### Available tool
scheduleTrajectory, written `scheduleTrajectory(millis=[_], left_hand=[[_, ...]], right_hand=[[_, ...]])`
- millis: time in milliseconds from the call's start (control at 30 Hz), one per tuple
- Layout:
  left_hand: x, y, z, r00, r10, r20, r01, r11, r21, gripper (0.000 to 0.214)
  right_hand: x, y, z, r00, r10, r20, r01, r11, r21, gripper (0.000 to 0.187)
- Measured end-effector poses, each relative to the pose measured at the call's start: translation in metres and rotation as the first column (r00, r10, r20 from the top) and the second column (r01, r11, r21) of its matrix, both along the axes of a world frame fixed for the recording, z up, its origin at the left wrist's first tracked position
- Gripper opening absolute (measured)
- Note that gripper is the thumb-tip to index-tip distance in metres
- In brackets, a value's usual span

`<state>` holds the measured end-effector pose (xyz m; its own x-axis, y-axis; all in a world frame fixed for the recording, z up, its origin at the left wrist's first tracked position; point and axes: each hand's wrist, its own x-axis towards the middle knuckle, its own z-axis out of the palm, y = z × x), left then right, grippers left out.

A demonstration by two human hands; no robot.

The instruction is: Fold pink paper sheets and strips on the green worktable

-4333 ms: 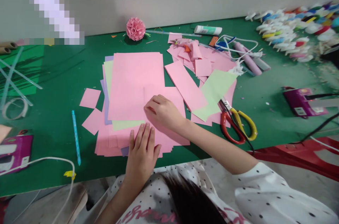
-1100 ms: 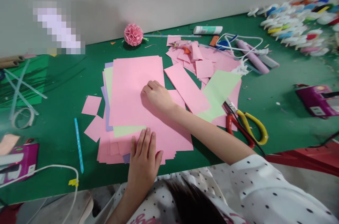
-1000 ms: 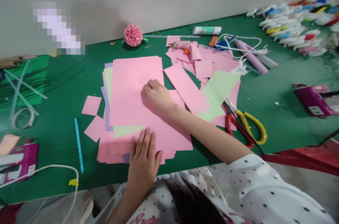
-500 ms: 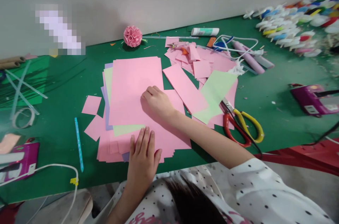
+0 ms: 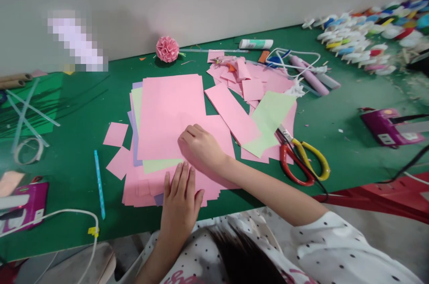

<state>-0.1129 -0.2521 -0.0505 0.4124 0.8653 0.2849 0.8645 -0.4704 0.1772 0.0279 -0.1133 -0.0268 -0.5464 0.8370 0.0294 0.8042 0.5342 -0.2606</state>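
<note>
My right hand (image 5: 203,145) is curled, knuckles up, and rests on the lower right part of a pink paper sheet (image 5: 172,109). Its fingertips are tucked under, so anything in them is hidden. Lying flat with the fingers stretched out, my left hand (image 5: 180,199) presses on the pink paper near the front of the stack. Green paper (image 5: 161,165) and purple paper (image 5: 135,134) show at the stack's edges. To the right of the stack are a long pink strip (image 5: 231,112) and a light green sheet (image 5: 273,116).
Scissors (image 5: 303,163) with red and yellow handles lie at right. A pink paper ball (image 5: 167,49), a glue stick (image 5: 256,44) and pink scraps (image 5: 253,89) are farther back. A blue pencil-like stick (image 5: 99,185) and two pink squares (image 5: 115,134) lie at left. Purple devices (image 5: 390,127) have cables.
My right hand has slid down the pink sheet, toward me. My left hand stays in place. The view has shifted slightly.
</note>
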Motion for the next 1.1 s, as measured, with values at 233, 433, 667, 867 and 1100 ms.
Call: scheduleTrajectory(millis=[233, 433, 667, 867, 1100], left_hand=[[0.000, 0.001, 0.001, 1.000, 0.000, -0.010, 0.000, 1.000, 0.010, 0.047], [0.001, 0.001, 0.003, 1.000, -0.009, -0.018, 0.009, 1.000, 0.018, 0.045], [0.000, 0.000, 0.004, 1.000, -0.005, 0.005, 0.005, 0.999, -0.032, 0.050], [0.000, -0.002, 0.005, 1.000, 0.013, 0.015, -0.012, 0.998, -0.060, 0.050], [0.000, -0.005, 0.002, 0.995, 0.092, 0.037, -0.089, 0.994, -0.056, 0.055]], right_hand=[[0.004, -0.013, 0.008, 0.999, 0.024, -0.027, -0.026, 0.997, -0.070, 0.019], [0.005, -0.020, 0.009, 0.997, 0.073, -0.020, -0.074, 0.995, -0.066, 0.016], [0.015, 0.017, 0.003, 0.974, -0.133, -0.183, 0.131, 0.991, -0.021, 0.024], [0.020, 0.050, 0.000, 0.948, -0.269, -0.170, 0.262, 0.963, -0.061, 0.020], [0.032, 0.068, 0.015, 0.844, -0.318, -0.432, 0.173, 0.924, -0.342, 0.010]])
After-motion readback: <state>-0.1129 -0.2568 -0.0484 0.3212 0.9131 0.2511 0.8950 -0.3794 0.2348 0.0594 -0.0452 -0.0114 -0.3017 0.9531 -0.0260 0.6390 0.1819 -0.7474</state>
